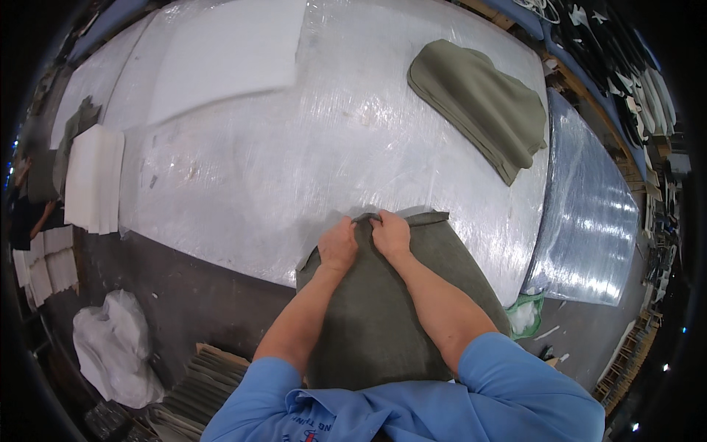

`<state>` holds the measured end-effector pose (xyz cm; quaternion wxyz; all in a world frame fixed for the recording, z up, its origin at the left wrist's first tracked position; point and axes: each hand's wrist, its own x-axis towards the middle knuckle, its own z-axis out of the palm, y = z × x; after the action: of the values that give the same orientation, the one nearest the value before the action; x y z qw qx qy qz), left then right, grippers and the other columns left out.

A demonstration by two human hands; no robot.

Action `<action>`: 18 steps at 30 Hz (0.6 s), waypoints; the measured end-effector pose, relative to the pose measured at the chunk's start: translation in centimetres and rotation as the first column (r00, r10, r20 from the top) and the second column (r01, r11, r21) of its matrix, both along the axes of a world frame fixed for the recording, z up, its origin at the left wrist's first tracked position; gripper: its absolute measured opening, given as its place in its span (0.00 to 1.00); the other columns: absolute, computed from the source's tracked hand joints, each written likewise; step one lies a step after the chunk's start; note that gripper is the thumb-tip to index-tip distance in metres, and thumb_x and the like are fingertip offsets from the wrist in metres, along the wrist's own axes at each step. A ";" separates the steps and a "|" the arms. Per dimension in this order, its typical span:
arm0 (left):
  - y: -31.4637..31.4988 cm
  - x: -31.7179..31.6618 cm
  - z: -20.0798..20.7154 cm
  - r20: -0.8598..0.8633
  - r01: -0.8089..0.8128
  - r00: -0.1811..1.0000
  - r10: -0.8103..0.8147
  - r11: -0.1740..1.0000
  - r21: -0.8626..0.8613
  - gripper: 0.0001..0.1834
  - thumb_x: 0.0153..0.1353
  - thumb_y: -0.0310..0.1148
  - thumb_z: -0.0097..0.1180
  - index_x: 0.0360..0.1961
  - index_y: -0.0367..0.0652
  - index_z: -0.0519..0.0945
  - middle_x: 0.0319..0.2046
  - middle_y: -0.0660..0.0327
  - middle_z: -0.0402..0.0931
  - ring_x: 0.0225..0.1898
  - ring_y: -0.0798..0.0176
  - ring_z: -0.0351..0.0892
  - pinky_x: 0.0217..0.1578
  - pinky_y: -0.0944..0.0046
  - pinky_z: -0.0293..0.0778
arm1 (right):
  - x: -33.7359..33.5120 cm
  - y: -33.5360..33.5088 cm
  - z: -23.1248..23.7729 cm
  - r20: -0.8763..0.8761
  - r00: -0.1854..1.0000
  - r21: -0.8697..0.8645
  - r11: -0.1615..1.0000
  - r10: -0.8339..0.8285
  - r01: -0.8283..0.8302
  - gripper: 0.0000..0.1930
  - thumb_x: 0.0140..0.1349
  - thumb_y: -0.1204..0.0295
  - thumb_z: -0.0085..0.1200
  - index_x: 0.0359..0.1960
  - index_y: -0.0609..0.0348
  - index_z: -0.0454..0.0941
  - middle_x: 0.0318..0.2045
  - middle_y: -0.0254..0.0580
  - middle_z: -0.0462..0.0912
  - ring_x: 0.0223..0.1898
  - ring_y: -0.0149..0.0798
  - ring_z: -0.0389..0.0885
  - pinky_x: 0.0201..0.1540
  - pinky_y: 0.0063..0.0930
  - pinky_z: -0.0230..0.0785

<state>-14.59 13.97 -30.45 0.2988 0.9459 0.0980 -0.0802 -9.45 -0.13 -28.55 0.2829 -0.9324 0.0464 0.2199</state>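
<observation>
A dark olive-green fabric panel (375, 317) hangs from the near edge of the table down in front of my body. Along its far edge the material is folded over. My left hand (339, 243) is closed on that edge, fingers curled under the fold. Close beside it, my right hand (390, 234) pinches the same edge, its thumb near the left one. Farther off to the right lies a stack of olive-green fabric pieces (479, 103) with curved outlines, flat on the plastic-wrapped table (243, 177).
A white sheet (228, 59) lies at the table's far left, white pieces (94, 177) by its left edge. Below left are a plastic-covered bundle (118, 346) and stacked dark panels (199, 387). A wrapped slab (589, 206) adjoins the right. Another person's arm (44, 217) shows far left.
</observation>
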 end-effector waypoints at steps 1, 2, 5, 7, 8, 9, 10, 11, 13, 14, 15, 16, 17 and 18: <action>-0.1 0.1 -0.2 -0.018 0.002 1.000 -0.002 1.000 -0.001 0.11 0.74 0.40 0.48 0.39 0.44 0.75 0.31 0.48 0.83 0.35 0.37 0.83 0.35 0.39 0.74 | -0.2 0.0 -0.2 0.044 0.999 0.008 1.000 -0.016 0.016 0.13 0.67 0.63 0.57 0.35 0.62 0.82 0.39 0.56 0.85 0.45 0.62 0.82 0.47 0.54 0.73; -0.2 0.0 -0.3 -0.052 0.004 0.999 -0.004 1.000 -0.005 0.12 0.74 0.40 0.48 0.40 0.44 0.75 0.31 0.48 0.83 0.35 0.37 0.83 0.36 0.39 0.74 | -0.4 0.0 -0.5 0.088 0.996 0.017 0.999 -0.031 0.029 0.13 0.67 0.64 0.56 0.35 0.62 0.82 0.39 0.56 0.85 0.44 0.62 0.82 0.47 0.54 0.73; -0.1 0.7 -0.5 -0.149 0.010 0.989 -0.010 1.000 0.002 0.13 0.76 0.42 0.45 0.41 0.44 0.74 0.32 0.47 0.83 0.36 0.37 0.83 0.37 0.39 0.75 | -0.1 0.2 -1.0 0.128 0.991 0.029 0.999 -0.031 0.027 0.12 0.68 0.64 0.55 0.34 0.61 0.81 0.37 0.56 0.85 0.43 0.62 0.82 0.47 0.55 0.73; -0.2 1.0 -0.8 -0.214 0.014 0.977 -0.013 1.000 0.007 0.14 0.76 0.43 0.44 0.41 0.45 0.74 0.32 0.46 0.84 0.37 0.37 0.84 0.37 0.39 0.75 | 0.5 0.5 -1.3 0.127 0.992 0.020 1.000 -0.015 0.012 0.13 0.67 0.63 0.56 0.35 0.61 0.82 0.37 0.56 0.85 0.43 0.62 0.83 0.48 0.55 0.73; -0.4 0.7 -0.8 -0.197 0.014 0.980 -0.013 1.000 0.008 0.14 0.76 0.43 0.43 0.41 0.44 0.74 0.32 0.46 0.84 0.37 0.36 0.84 0.38 0.38 0.75 | 0.6 0.5 -1.3 0.127 0.992 0.015 1.000 -0.006 0.004 0.13 0.67 0.63 0.56 0.35 0.61 0.82 0.37 0.56 0.85 0.44 0.62 0.83 0.48 0.55 0.73; -0.1 0.6 -0.9 -0.170 0.014 0.985 -0.011 1.000 0.018 0.15 0.76 0.43 0.43 0.41 0.44 0.74 0.32 0.46 0.83 0.38 0.36 0.83 0.38 0.38 0.75 | 0.5 0.5 -1.4 0.092 0.996 0.012 1.000 0.005 -0.006 0.14 0.67 0.62 0.57 0.36 0.62 0.82 0.38 0.57 0.85 0.44 0.63 0.82 0.48 0.55 0.73; 0.1 1.1 -0.7 -0.123 0.016 0.992 -0.012 0.999 0.030 0.15 0.77 0.43 0.42 0.41 0.44 0.74 0.32 0.45 0.83 0.38 0.35 0.83 0.38 0.37 0.75 | 0.8 0.4 -1.5 0.077 0.997 0.011 1.000 0.012 -0.013 0.15 0.67 0.61 0.57 0.36 0.62 0.81 0.39 0.58 0.84 0.44 0.63 0.82 0.48 0.55 0.72; 0.2 1.5 -0.4 -0.085 0.008 0.996 -0.005 0.999 0.033 0.15 0.76 0.43 0.42 0.41 0.44 0.74 0.32 0.45 0.83 0.38 0.35 0.83 0.38 0.37 0.75 | 1.3 0.3 -1.5 0.061 0.998 0.010 1.000 0.020 -0.021 0.16 0.67 0.60 0.57 0.36 0.63 0.81 0.39 0.59 0.84 0.45 0.63 0.82 0.48 0.56 0.72; -0.1 0.8 0.1 -0.048 0.006 0.999 -0.005 1.000 0.024 0.15 0.76 0.43 0.43 0.41 0.44 0.74 0.32 0.44 0.83 0.37 0.34 0.83 0.38 0.37 0.75 | 2.0 -1.1 -1.5 0.050 0.987 0.006 0.988 0.153 -0.153 0.17 0.67 0.57 0.57 0.39 0.61 0.83 0.42 0.58 0.85 0.47 0.62 0.82 0.51 0.54 0.73; -0.2 0.9 0.3 -0.035 0.015 0.999 -0.014 1.000 0.027 0.15 0.76 0.43 0.43 0.41 0.43 0.74 0.32 0.44 0.83 0.37 0.34 0.83 0.38 0.37 0.75 | 2.3 -2.0 -1.5 0.033 0.976 0.002 0.977 0.215 -0.215 0.17 0.67 0.56 0.57 0.40 0.60 0.83 0.43 0.57 0.85 0.48 0.62 0.83 0.52 0.54 0.74; 0.2 0.9 0.4 -0.036 0.003 0.999 -0.001 0.999 0.043 0.15 0.76 0.43 0.43 0.41 0.43 0.74 0.32 0.44 0.83 0.37 0.34 0.83 0.38 0.37 0.75 | 3.2 -2.0 0.7 -0.071 0.958 -0.095 0.954 0.277 -0.283 0.19 0.68 0.53 0.57 0.45 0.56 0.84 0.46 0.53 0.86 0.52 0.59 0.82 0.55 0.51 0.74; 0.2 0.9 0.5 -0.037 0.007 0.999 -0.005 0.999 0.045 0.14 0.76 0.42 0.43 0.41 0.43 0.74 0.32 0.44 0.83 0.37 0.34 0.83 0.38 0.37 0.74 | 4.1 -2.9 2.0 -0.171 0.939 -0.158 0.932 0.299 -0.326 0.18 0.68 0.53 0.57 0.49 0.51 0.85 0.49 0.48 0.86 0.55 0.55 0.82 0.56 0.49 0.76; 0.1 0.9 0.6 -0.042 0.001 0.999 0.002 0.998 0.060 0.14 0.76 0.43 0.43 0.41 0.44 0.74 0.32 0.45 0.83 0.37 0.35 0.83 0.38 0.37 0.74 | 4.6 -4.1 2.5 -0.176 0.941 -0.179 0.930 0.289 -0.319 0.18 0.69 0.53 0.56 0.47 0.52 0.85 0.48 0.48 0.86 0.54 0.55 0.83 0.55 0.49 0.76; 0.1 1.0 0.5 -0.058 0.002 0.998 0.002 0.998 0.059 0.14 0.76 0.43 0.43 0.41 0.44 0.74 0.32 0.45 0.83 0.37 0.35 0.83 0.38 0.37 0.74 | 4.8 -5.1 2.6 -0.181 0.941 -0.201 0.926 0.285 -0.319 0.18 0.69 0.53 0.56 0.46 0.52 0.85 0.47 0.48 0.86 0.53 0.55 0.83 0.54 0.50 0.75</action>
<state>-13.59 14.04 -29.96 0.2677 0.9516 0.1090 -0.1045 -4.67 -5.18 -25.97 0.1328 -0.9355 -0.0522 0.3232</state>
